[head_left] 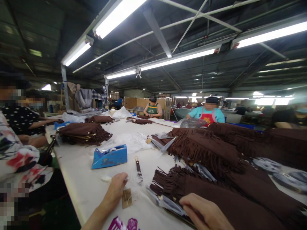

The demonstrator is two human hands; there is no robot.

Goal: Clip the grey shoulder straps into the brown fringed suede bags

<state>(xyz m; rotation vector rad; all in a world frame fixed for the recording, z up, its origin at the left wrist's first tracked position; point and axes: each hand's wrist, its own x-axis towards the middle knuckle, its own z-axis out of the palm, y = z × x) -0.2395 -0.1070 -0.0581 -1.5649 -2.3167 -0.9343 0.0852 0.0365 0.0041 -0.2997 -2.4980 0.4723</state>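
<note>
My left hand (117,186) is closed above the white table, its fingertips pressed together on something too small to make out. Just below it lies a brown card tag (127,198) with a thin string. My right hand (202,209) has its fingers bent at the near edge of a brown fringed bag (206,195), beside a plastic-wrapped piece (169,204); whether it grips anything is hidden. Between the hands and the blue tape dispenser (109,156) lies a short dark strap (138,171) with a gold clasp.
More brown fringed bags (203,143) are heaped on the right, and another stack (83,132) sits at the back left. White plastic (130,140) lies mid-table (79,169). Purple printed packaging (122,224) is at the near edge. Several people sit around the table.
</note>
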